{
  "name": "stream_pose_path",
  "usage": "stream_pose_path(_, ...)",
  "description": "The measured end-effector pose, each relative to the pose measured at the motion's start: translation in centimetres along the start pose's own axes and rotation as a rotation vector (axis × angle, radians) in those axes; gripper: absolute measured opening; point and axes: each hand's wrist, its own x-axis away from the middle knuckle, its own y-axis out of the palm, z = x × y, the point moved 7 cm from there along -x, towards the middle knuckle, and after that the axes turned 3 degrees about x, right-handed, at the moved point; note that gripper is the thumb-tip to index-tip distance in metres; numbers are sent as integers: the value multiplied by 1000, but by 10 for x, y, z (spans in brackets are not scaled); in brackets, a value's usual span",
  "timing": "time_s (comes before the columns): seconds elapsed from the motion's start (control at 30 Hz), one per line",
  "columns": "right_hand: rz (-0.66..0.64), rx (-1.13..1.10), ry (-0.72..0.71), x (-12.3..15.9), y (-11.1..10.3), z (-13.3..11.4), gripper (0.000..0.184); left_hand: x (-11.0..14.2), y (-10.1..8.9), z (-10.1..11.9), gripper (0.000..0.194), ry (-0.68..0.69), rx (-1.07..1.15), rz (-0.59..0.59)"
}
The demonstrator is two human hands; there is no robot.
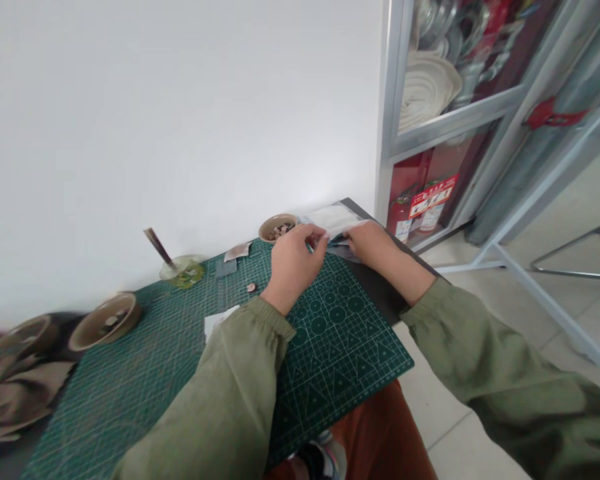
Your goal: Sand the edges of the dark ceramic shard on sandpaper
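- Along the white wall, a green cutting mat (340,340) sat over a dark board (375,287), above the person's orange trousers (380,433).
- Hands close together at the far end of the mat, fingertips meeting at a whitish packet (333,220); it looked pinched between them, and the exact grip was partly hidden.
- Left hand (295,263) at the packet's near edge, right hand (373,243) on its far side. Packet held just above the dark board's corner.
- Nearest the left hand: a small bowl of dark and pinkish pieces (279,227), just beyond the fingers.
- On the mat: a paper scrap (237,251), a grey piece (225,267), a small pinkish chip (251,287) and a white paper (219,320) partly under the left sleeve (215,400).
- Further left: a glass dish (183,272) holding a dark-handled brush (157,247), a tan bowl (105,321) and crumpled brown cloth (15,393).
- To the right: a metal-framed glass cabinet (450,80) with a red fire extinguisher (400,213) inside, on a tiled floor (445,427).
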Motion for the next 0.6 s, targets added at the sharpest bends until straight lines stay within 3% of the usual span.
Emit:
stream_pose_path(0.2, -21, 144, -17, -12, -5, -11, 41, -5, 0, -1, 18, -28, 61, 0)
stream_pose_path(0.6, -66, 269, -88, -16, -3, -5, 33, -12, 2, -6, 16, -32, 139, 0)
